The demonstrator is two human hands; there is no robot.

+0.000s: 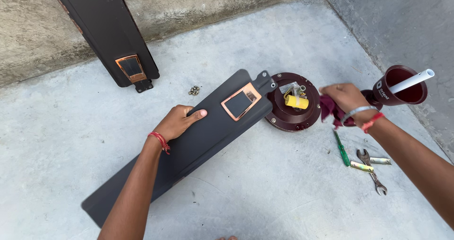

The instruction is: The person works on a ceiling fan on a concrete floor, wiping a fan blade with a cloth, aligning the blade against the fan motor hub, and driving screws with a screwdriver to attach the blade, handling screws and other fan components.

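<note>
My left hand (177,121) is curled over the top edge of the blade (189,140), thumb lying flat on its face and fingers wrapped behind, so it's a proper grip. The blade is dark and long, running from down by my elbow up and to the right past my thumb. Just past my thumb there's a copper-rimmed plate (240,102) on it, and beyond that its bracket end touches the motor (292,102).

My right hand (345,100) is closed around a maroon cloth (331,112), bunched in my fingers, right beside the motor's edge. The motor is a round maroon disc lying flat on the floor (265,188), with a yellow part (297,102) in its middle. Just behind that hand is a maroon cup (402,86) with a white pipe (411,81) sticking out of it.

Below my right wrist, near it on the floor: a green screwdriver (341,147) and a spanner (372,171).

Up past my left hand there's a small pile of screws (194,90), and further off a second blade (109,36) leans on the wall (33,31).
</note>
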